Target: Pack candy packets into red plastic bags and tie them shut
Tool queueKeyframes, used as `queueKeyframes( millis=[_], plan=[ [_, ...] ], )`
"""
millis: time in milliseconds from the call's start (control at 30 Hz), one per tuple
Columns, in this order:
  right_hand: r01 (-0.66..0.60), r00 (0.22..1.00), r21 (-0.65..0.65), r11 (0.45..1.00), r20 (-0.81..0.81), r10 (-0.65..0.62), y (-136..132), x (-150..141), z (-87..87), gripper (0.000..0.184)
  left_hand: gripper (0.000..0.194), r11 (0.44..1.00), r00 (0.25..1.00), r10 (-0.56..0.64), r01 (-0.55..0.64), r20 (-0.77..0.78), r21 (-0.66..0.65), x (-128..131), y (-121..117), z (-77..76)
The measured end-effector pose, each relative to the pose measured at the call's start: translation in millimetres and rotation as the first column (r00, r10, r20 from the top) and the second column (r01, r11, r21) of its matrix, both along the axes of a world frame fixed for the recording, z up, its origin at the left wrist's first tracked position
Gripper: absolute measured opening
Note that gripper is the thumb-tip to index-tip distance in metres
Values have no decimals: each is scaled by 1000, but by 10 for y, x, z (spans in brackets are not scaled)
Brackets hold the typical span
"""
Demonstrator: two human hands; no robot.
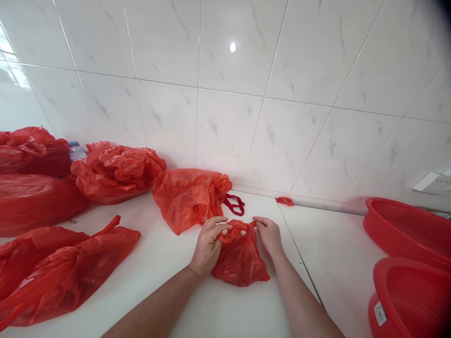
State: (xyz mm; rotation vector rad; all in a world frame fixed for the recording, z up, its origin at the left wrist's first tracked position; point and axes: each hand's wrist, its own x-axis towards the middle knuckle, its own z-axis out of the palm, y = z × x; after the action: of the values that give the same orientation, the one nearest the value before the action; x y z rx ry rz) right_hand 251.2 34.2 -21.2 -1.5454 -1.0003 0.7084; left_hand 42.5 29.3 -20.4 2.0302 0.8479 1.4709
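A small red plastic bag (241, 260) rests on the white counter in front of me, its handles up and its lower part bulging; what is inside cannot be made out. My left hand (209, 244) pinches the top edge on the left between thumb and fingers. On the other side, my right hand (269, 234) is closed on the right handle of the same bag. Just behind my left hand lies a crumpled red plastic bag (186, 195), with a dark red strap (235, 205) sticking out beside it.
Several filled red bags, among them one by the wall (120, 171) and one in front (77, 272), crowd the left. A bottle (76, 151) stands between bags. Two red plastic baskets (378, 281) are at the right. A red scrap (284, 201) lies by the tiled wall, near a counter seam.
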Motion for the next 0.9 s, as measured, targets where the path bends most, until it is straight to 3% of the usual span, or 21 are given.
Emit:
queueKeyframes(
  millis=[133, 267, 433, 500, 567, 633, 667, 767, 833, 900],
  plan=[
    [183, 974, -3, 983, 139, -181, 28, 210, -49, 30, 21, 993, 999, -54, 54, -1, 101, 32, -95, 25],
    [189, 962, 1, 982, 201, -185, 15, 235, -82, 33, 20, 987, 994, -105, 106, -12, 124, 46, -153, 20],
    [176, 952, 22, 984, 251, -176, 1, 202, -72, 36, 9, 993, 988, -10, 28, -157, 115, 9, -146, 38],
    [129, 955, 34, 991, 263, -134, -18, 159, -61, 37, 44, 990, 972, 22, 11, -234, 140, 10, -141, 47],
    [-24, 959, 30, 999, 282, 15, -45, 68, -53, 34, 79, 984, 949, 36, 22, -314, 178, 21, -137, 55],
    [-237, 926, 0, 971, 304, 226, -68, -62, -54, 31, 97, 978, 915, 20, 66, -403, 198, 35, -136, 59],
    [-332, 895, -14, 943, 313, 319, -75, -127, -57, 31, 97, 976, 898, 0, 96, -440, 197, 41, -137, 59],
    [-440, 851, 12, 898, 326, 413, -60, -236, -81, 29, 63, 970, 873, -96, 189, -477, 151, 45, -162, 43],
    [-344, 901, 34, 938, 293, 320, -26, -198, -104, 34, 37, 971, 880, -140, 211, -453, 110, 21, -211, 26],
    [-219, 954, 11, 976, 213, 211, 10, -94, -126, 41, 27, 979, 890, -142, 192, -433, 72, -49, -300, 30]
  ],
)
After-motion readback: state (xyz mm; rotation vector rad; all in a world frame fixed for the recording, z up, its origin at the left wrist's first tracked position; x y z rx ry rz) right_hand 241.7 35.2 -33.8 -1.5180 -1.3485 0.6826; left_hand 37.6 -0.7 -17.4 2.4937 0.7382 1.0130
